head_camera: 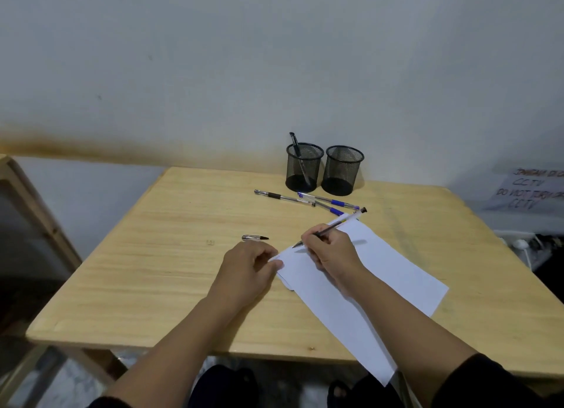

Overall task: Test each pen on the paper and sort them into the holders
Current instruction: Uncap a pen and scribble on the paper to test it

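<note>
Nearest the camera, the white paper (360, 288) lies slanted across the wooden table (152, 270), with its near corner hanging past the table's front edge. The left hand (248, 268) rests on the table at the sheet's left corner, its fingers loosely curled and the fingertips touching the paper's edge. The right hand (331, 252) lies on the sheet and grips a clear-barrelled pen (332, 226) between thumb and fingers, the tip pointing left and meeting the paper near its upper left edge, the black-ended barrel slanting up to the right. Just left of the paper, a loose pen cap (254, 238) lies alone on the wood. Farther back, 3 pens (308, 200) lie in a loose cluster, 1 with a black grip and 2 with blue grips. Behind them, against the wall, stand 2 black mesh holders side by side: the left holder (303, 168) has 1 black pen (297, 151) leaning in it, and the right holder (343, 171) shows no pen. At the far right, a handwritten paper sign (531, 192) hangs partly out of frame.
</note>
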Available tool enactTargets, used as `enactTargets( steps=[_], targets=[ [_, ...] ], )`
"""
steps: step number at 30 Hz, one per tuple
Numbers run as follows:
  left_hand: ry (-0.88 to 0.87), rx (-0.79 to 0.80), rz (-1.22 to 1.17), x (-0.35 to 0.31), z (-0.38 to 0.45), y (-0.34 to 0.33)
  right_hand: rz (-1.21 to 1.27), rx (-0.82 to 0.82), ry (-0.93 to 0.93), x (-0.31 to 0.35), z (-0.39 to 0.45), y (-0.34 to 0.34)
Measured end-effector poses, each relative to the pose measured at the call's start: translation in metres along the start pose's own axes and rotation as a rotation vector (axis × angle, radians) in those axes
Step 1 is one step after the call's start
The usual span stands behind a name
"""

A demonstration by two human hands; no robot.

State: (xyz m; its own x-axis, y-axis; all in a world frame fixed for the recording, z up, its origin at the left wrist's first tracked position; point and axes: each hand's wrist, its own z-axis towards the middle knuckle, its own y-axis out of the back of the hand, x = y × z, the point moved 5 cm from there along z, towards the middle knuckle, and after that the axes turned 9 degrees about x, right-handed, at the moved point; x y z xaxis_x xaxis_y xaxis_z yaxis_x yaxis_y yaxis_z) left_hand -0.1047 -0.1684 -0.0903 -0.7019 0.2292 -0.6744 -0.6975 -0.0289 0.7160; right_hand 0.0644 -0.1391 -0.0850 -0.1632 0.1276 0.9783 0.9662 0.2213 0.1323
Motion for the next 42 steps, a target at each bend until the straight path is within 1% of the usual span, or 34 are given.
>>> enactTargets(
  steps=[3,9,14,24,42],
  targets=[
    [-0.039,-0.006,0.053,-0.001,0.0,-0.001,0.008,0.039,0.021,0.001,0.005,-0.01],
    [-0.054,-0.028,0.06,0.003,0.001,-0.003,-0.315,-0.017,0.131,0.006,0.017,-0.019],
    [-0.065,-0.043,0.064,0.002,0.002,-0.003,-0.396,-0.016,0.188,0.001,0.018,-0.022],
    [-0.061,-0.045,0.08,0.001,0.001,-0.003,-0.409,0.006,0.204,0.001,0.017,-0.024],
    [-0.045,-0.036,0.082,0.001,0.001,-0.004,-0.437,-0.055,0.233,0.006,0.016,-0.023]
  ],
)
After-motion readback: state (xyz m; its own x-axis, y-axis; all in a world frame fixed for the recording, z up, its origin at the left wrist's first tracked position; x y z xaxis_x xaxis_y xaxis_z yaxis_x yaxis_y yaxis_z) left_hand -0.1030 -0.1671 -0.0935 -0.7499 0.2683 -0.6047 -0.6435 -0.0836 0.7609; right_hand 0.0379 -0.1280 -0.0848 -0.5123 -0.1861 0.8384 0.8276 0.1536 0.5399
